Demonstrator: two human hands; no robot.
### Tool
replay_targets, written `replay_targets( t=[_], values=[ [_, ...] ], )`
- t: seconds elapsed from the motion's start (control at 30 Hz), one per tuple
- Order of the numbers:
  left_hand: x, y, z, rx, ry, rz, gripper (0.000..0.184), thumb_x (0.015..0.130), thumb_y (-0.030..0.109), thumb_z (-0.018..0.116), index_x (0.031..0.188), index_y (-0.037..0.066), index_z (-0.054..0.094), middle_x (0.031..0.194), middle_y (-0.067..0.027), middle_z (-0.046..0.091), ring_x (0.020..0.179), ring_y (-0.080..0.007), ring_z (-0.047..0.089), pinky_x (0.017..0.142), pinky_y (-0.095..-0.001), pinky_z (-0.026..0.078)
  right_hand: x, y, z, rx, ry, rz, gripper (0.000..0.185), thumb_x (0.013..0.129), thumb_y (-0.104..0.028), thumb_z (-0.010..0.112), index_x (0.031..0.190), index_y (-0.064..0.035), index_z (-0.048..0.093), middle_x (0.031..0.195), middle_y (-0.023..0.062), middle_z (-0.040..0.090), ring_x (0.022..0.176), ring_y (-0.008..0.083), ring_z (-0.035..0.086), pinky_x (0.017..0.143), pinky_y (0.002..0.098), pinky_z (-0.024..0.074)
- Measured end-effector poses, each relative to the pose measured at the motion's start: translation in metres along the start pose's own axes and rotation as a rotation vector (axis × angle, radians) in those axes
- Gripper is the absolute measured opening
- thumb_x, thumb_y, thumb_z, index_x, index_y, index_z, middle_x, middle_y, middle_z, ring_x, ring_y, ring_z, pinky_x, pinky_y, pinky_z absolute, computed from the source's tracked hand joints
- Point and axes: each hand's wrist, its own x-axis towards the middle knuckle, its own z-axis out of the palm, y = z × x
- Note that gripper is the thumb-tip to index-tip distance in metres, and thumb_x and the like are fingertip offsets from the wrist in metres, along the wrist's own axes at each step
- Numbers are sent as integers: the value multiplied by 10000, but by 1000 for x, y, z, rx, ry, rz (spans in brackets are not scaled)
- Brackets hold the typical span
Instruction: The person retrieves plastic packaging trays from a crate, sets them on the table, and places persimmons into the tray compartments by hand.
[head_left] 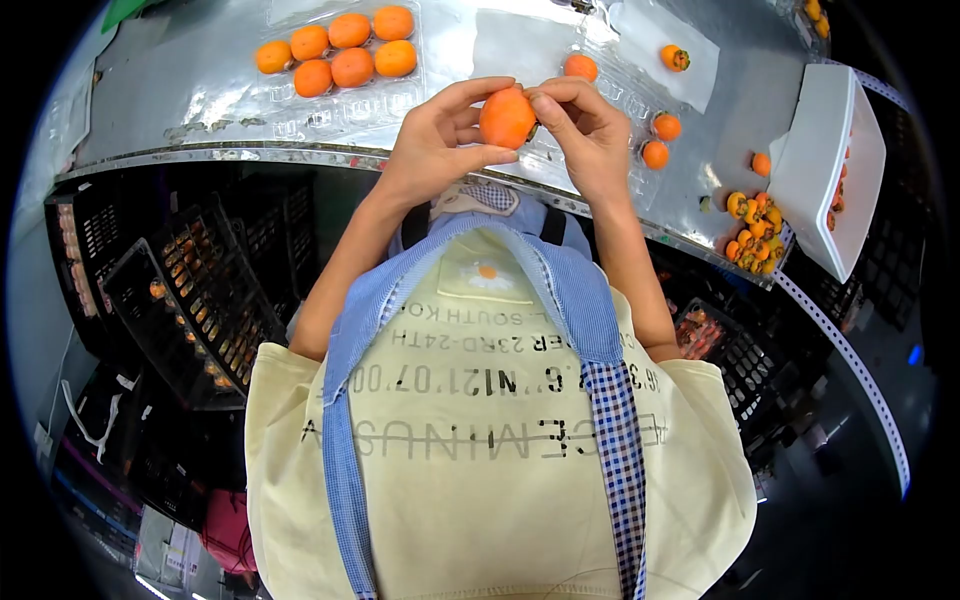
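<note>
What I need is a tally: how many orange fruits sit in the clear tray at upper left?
7: four orange fruits in the far row of the clear tray, three in its nearer row; none looks hidden.

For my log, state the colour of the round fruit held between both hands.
The round fruit is orange, as the head view shows.

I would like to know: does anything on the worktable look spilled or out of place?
Perhaps the heap of small fruit: it lies loose by the edge of the metal table, near the white bin, while larger fruit sits in rows. It could be deliberate.
</note>
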Motion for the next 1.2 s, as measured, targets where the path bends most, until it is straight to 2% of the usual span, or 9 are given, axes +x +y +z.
replay_targets(
  t=[0.13, 0.2, 0.3, 0.4, 0.53, 0.6, 0.8, 0.9, 1.2],
  values=[
    [-7, 11, -16, 75, -6, -9, 628, 711, -70, 697, 1275, -40, 420, 1204, -165, 532, 1049, -220, 581, 886, -307, 505, 5, 2, 18, -34, -9, -2, 134, 846, -122, 623, 903, -6, 657, 882, 55, 609, 798, 114, 574, 755, 244, 448],
    [-11, 14, -20, 129, 26, 31, 621, 714, -58, 701, 1270, -40, 425, 1184, -160, 542, 1042, -214, 581, 884, -302, 502, 7, 0, 26, -78, -16, 1, 142, 837, -125, 635, 917, -8, 652, 882, 57, 605, 791, 116, 575, 754, 247, 450],
    [-17, 18, -32, 161, 31, 19, 617, 713, -40, 711, 1263, -40, 432, 1171, -153, 547, 1036, -205, 580, 884, -299, 498, 9, -13, 39, -477, -103, -202, 168, 854, -116, 637, 961, 11, 612, 917, 53, 601, 836, 122, 577, 770, 256, 476],
    [-21, 24, -45, 119, 7, -25, 614, 713, -34, 713, 1261, -39, 436, 1180, -151, 540, 1041, -203, 575, 890, -306, 492, 11, -9, 59, -347, -38, -209, 180, 809, -145, 673, 926, -15, 631, 832, 46, 570, 748, 117, 575, 684, 238, 459],
    [-26, 30, -61, -62, -3, -20, 617, 704, -7, 730, 1255, -35, 455, 1137, -127, 574, 981, -178, 599, 857, -291, 503, 15, -3, 80, -122, -14, -79, 162, 832, -158, 659, 874, -5, 625, 809, 39, 558, 715, 100, 569, 648, 225, 458],
    [-26, 31, -67, -115, -34, -43, 611, 716, -6, 720, 1261, -44, 446, 1144, -128, 570, 1007, -185, 588, 873, -300, 497, 17, -2, 81, -44, -6, 11, 167, 848, -161, 646, 855, 3, 621, 804, 38, 557, 694, 90, 567, 633, 218, 457],
    [-23, 33, -73, -210, -102, -96, 632, 733, 9, 714, 1289, -49, 419, 1184, -142, 542, 1057, -209, 564, 898, -318, 487, 17, -13, 88, -25, 41, 59, 178, 879, -147, 608, 842, 27, 613, 791, 30, 557, 679, 86, 573, 579, 213, 478],
    [-20, 27, -73, -236, -137, -108, 647, 729, 6, 716, 1297, -50, 411, 1212, -147, 521, 1075, -218, 552, 904, -322, 485, 13, -13, 87, -20, 77, 78, 180, 879, -147, 607, 848, 30, 612, 802, 29, 558, 688, 91, 575, 577, 219, 489],
    [-4, 14, -46, -175, -147, -94, 643, 717, -54, 701, 1296, -29, 423, 1265, -140, 486, 1113, -226, 524, 929, -327, 472, 4, -2, 53, -5, 121, 104, 171, 875, -149, 610, 882, 22, 620, 846, 38, 559, 777, 97, 575, 692, 226, 484]
  ],
)
